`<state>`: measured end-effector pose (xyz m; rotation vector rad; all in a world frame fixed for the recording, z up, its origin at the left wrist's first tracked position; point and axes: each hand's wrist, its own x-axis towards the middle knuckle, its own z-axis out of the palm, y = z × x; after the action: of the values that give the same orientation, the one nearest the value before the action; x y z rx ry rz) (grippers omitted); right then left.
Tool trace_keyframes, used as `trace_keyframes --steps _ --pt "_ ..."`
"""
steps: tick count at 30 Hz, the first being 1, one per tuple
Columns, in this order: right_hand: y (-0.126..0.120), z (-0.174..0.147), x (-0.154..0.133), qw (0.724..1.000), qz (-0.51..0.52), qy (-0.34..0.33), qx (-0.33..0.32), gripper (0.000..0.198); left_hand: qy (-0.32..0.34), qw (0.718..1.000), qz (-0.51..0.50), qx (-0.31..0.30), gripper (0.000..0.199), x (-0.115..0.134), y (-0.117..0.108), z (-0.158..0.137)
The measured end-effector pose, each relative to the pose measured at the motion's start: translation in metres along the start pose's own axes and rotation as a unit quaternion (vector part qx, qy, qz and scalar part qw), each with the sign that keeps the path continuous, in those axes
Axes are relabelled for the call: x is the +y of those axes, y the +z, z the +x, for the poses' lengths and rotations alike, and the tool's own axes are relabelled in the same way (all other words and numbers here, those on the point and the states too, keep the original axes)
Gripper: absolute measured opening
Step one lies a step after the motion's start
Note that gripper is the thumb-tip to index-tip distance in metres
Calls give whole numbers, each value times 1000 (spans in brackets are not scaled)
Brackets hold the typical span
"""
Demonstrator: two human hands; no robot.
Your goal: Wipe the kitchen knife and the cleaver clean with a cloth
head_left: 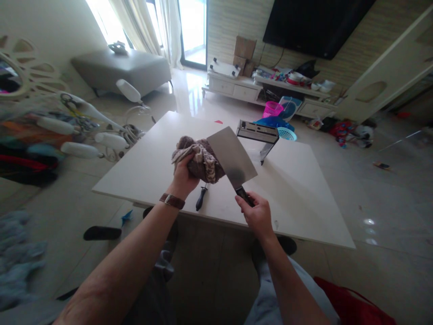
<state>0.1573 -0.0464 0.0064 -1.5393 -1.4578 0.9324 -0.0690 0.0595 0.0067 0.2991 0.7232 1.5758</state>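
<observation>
My left hand (186, 176), with a brown watch strap at the wrist, grips a bunched brown and beige cloth (203, 162) above the table. In my right hand (257, 210) is a cleaver (233, 155), held by its black handle. Its broad grey blade points up and away from me, its left edge close beside the cloth; whether they touch I cannot tell. Below the cloth, a sharpening steel (202, 198) with a black handle lies on the white table (297, 198), its rod mostly hidden. Farther back on the tabletop stands a knife block (259, 135) with slots along its top.
Beyond the table are a pink basket (273, 109), a light blue basket (287, 133) and a low white cabinet (245, 90) with clutter on it. To the left stand a grey bench (125, 67) and a lamp with white shades (110, 141). A red cloth (348, 300) lies low at right.
</observation>
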Motion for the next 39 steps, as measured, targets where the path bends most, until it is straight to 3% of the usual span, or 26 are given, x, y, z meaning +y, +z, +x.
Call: trace_keyframes --steps 4,9,20,25,39 --pt "2 5 2 1000 -13 -3 28 41 -82 995 57 -23 18 -23 13 -16" --pt "5 4 6 991 -106 -79 7 25 -147 980 119 -68 26 -48 16 -37" --pt "5 2 6 989 -124 -82 7 19 -134 974 157 -92 38 -58 13 -41" --pt "5 3 6 990 -120 -78 4 20 -136 976 156 -73 32 -58 13 -41" --pt "5 1 6 992 -105 -66 1 21 -116 972 176 -103 32 -59 9 -38"
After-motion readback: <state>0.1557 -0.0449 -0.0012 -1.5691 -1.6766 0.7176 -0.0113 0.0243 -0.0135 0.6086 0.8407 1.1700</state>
